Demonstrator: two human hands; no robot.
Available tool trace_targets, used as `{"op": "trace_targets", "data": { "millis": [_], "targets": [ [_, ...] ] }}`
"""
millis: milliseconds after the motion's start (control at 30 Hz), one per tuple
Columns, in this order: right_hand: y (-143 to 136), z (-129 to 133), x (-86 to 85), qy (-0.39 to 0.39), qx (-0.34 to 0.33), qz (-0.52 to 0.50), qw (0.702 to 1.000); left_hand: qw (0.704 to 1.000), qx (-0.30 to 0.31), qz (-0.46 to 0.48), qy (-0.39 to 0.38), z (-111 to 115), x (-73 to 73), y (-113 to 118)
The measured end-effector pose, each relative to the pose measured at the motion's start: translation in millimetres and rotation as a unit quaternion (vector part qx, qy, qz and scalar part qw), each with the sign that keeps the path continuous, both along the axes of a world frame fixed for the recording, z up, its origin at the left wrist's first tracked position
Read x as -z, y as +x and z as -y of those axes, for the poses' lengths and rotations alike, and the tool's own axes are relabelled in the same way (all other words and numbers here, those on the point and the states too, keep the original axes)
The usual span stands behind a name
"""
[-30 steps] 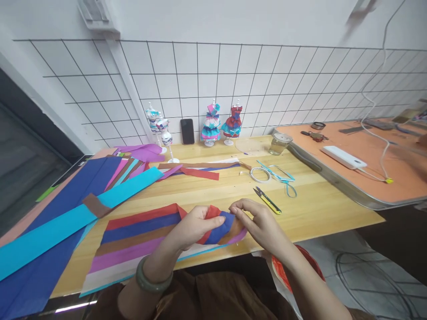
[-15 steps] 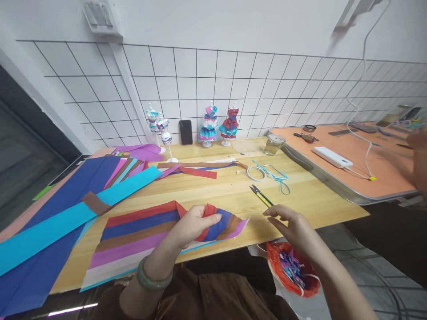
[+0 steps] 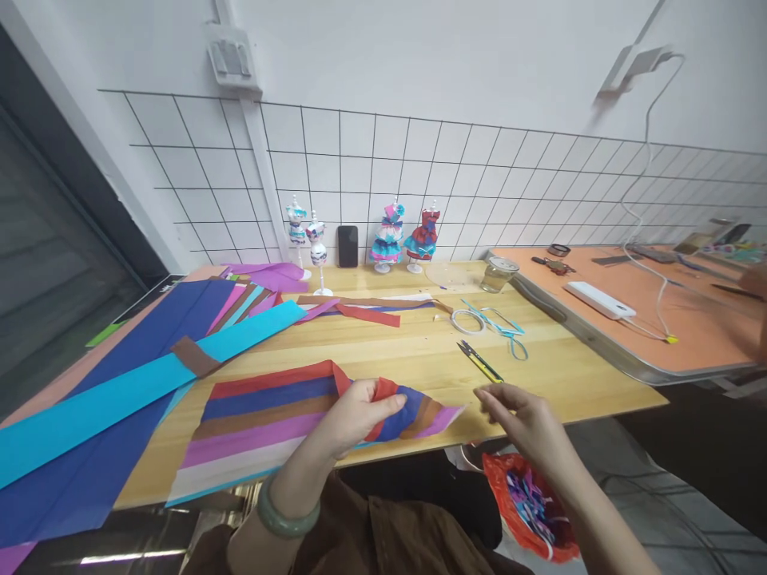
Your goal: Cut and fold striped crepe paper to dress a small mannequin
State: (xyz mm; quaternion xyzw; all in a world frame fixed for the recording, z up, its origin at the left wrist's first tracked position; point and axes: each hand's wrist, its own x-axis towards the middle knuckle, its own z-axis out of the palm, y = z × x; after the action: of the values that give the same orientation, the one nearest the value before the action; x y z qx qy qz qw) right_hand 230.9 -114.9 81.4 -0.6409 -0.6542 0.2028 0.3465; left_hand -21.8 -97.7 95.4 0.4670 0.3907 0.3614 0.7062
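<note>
My left hand (image 3: pixel 365 415) is closed on the folded end of a stack of overlapping coloured strips (image 3: pixel 257 406), thin paper or cloth in red, blue, brown, purple, white and light blue. The folded corner points right, past my thumb. Just right of that corner hovers my right hand (image 3: pixel 521 411), its thumb and fingers pinched together; whatever lies between them is too small to make out. Beyond its fingertips, yellow-and-black thread snips (image 3: pixel 481 363) lie on the wooden table (image 3: pixel 575 391).
A wide light-blue strip (image 3: pixel 137 375) crosses a dark-blue sheet (image 3: pixel 125 399) at left. Small dressed mannequins (image 3: pixel 387 239), a phone (image 3: pixel 347 246) and a jar (image 3: pixel 498 273) stand at the back. Wire rings (image 3: pixel 468 321) lie nearer. Below hangs a red bag (image 3: pixel 500 487) of scraps. Another person's blurred hand (image 3: pixel 756 279) is at far right.
The view has shifted a little, so the scene sits further right. My right hand's fingers have drawn together, away from the snips. My left hand keeps its hold on the strips.
</note>
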Motion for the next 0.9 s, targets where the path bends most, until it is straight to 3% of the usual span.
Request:
{"op": "trace_targets", "data": {
  "millis": [100, 267, 400, 600, 767, 900],
  "targets": [
    [-5, -22, 12.7, 0.034, -0.034, -0.034, 0.998, 1.000, -0.001, 0.013, 0.018, 2, -1.4, -3],
    [-12, -59, 48.8, 0.035, 0.014, -0.039, 0.999, 0.999, -0.014, 0.027, 0.023, 5, -7.3, -13],
    [-13, -68, 67.9, 0.036, 0.041, -0.030, 0.998, 0.998, -0.034, 0.014, 0.043, 4, -6.8, -25],
    [-7, -69, 74.8, 0.040, 0.078, -0.022, 0.996, 0.998, -0.028, 0.045, 0.028, 0, 7.2, -33],
    [-6, -70, 79.0, 0.045, 0.096, -0.029, 0.994, 0.994, 0.021, 0.109, 0.016, 1, 14.1, -33],
    [-5, -69, 79.1, 0.045, 0.110, -0.046, 0.992, 0.996, 0.019, 0.084, 0.007, 3, 15.8, -38]
  ]
}}
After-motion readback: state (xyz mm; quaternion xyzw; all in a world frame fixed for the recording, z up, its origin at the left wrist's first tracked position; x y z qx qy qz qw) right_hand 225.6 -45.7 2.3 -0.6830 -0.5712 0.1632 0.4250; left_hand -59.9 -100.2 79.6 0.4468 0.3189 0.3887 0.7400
